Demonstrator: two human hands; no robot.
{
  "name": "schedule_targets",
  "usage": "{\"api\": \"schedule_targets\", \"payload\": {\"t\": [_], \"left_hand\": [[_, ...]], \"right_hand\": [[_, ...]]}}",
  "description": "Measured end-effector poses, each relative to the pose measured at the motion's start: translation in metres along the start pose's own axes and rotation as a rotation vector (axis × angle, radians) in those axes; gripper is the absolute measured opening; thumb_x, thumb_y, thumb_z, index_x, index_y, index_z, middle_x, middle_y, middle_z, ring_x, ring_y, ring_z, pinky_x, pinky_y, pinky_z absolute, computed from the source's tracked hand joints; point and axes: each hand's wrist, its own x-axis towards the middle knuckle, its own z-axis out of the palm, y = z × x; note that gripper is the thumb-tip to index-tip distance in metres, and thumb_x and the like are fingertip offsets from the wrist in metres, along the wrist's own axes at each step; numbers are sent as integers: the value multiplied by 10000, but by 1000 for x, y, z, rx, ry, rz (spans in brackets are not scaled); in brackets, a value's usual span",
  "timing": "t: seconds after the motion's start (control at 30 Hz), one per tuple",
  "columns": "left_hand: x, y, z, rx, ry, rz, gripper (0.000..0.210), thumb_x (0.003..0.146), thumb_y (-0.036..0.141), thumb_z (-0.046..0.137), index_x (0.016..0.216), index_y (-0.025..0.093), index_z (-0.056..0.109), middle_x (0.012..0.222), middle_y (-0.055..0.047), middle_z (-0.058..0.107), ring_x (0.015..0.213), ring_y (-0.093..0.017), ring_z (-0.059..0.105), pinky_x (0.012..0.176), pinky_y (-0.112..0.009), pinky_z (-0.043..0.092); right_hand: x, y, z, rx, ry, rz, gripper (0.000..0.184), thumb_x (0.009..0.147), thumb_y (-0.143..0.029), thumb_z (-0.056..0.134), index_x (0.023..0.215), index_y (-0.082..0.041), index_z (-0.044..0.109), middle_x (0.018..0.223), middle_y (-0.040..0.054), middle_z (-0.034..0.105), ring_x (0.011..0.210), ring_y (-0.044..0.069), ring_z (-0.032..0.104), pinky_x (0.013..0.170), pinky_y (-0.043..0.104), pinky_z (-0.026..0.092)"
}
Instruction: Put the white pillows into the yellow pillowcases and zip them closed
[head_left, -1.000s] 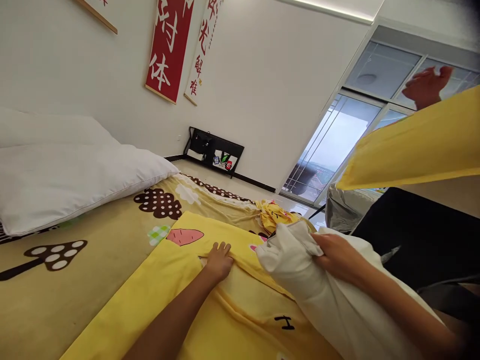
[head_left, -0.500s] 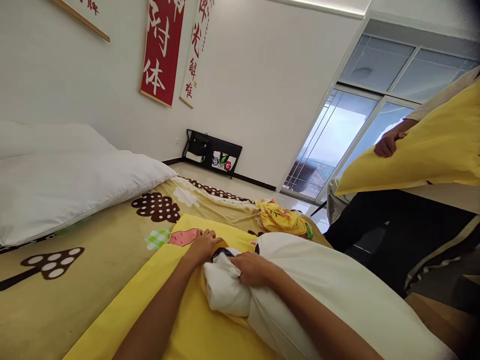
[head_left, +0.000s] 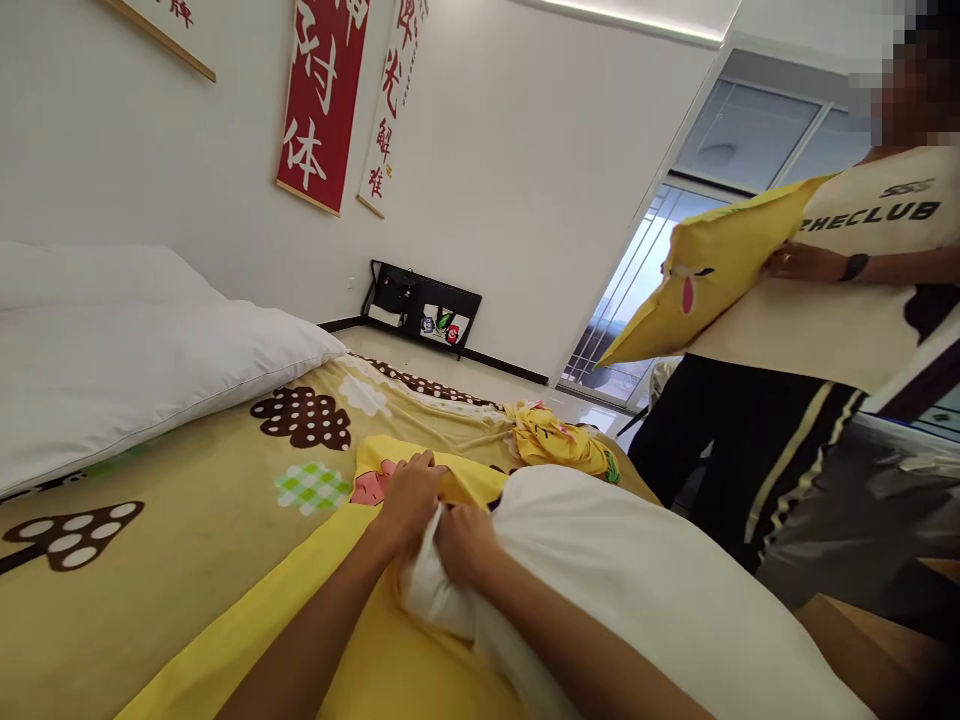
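Note:
A yellow pillowcase with a pink printed patch lies spread on the bed. My left hand is closed on the edge of its opening, fingers curled over the cloth. Right beside it, my right hand grips a bunched corner of a white pillow at that opening. The pillow's plump body stretches from there toward the lower right, outside the case. The fingertips of my right hand are partly hidden by cloth.
White pillows rest on the patterned bedspread at left. A crumpled yellow cloth lies by the bed's far edge. At right, a person stands holding a yellow cushion. A cardboard box is at lower right.
My right hand has moved the pillow corner slightly left, closer to my left hand at the opening. The person at right has come further into view, and their yellow cushion is now tilted upright.

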Motion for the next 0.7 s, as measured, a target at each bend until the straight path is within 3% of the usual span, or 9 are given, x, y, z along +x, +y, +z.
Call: {"api": "schedule_targets", "payload": {"t": [0.1,0.17,0.3,0.43,0.53,0.63,0.7], "left_hand": [[1,10,-3,-32,27,23,338,845,65,388,1012,177,660,980,-82,586,942,-194,546,795,-307,401],[0,19,-5,-42,32,66,328,853,65,380,996,171,655,983,-78,586,952,-189,537,817,-297,404],[-7,37,-2,-25,1,151,311,852,73,404,984,191,660,985,-72,598,941,-198,531,827,-314,410],[-10,40,3,35,6,67,285,853,87,398,952,123,663,980,-134,594,960,-258,533,852,-393,400],[-10,34,5,63,-19,37,299,836,64,387,951,113,658,1024,-152,581,1001,-279,526,863,-418,386],[-11,24,8,57,-80,65,301,836,90,411,991,179,653,1070,-123,571,1037,-262,519,906,-417,363],[-11,17,12,58,-108,54,289,851,138,420,1004,213,654,1078,-118,564,1069,-282,502,919,-449,345]], "right_hand": [[-1,-20,7,-1,0,-55,244,840,-229,608,1055,-127,664,1001,136,684,948,271,640,803,388,510],[3,-12,4,8,20,-53,272,872,-291,591,1112,-170,638,1066,75,667,985,243,625,844,386,505],[13,23,-2,-2,63,152,328,923,-376,542,1179,-172,569,1175,72,597,999,196,603,856,414,517],[10,28,-5,-5,82,188,264,923,-328,534,1123,-169,603,1113,78,634,963,190,618,839,386,514],[-15,19,-7,-16,132,110,306,862,-196,528,1151,-142,612,1118,134,652,1042,244,602,900,384,467],[-56,6,4,-72,215,59,512,840,-112,444,1349,-56,464,1352,236,500,1262,321,454,1019,467,361],[-87,-3,22,-110,206,19,543,845,-93,400,1383,-28,426,1408,270,425,1296,357,417,1025,519,339]]}}
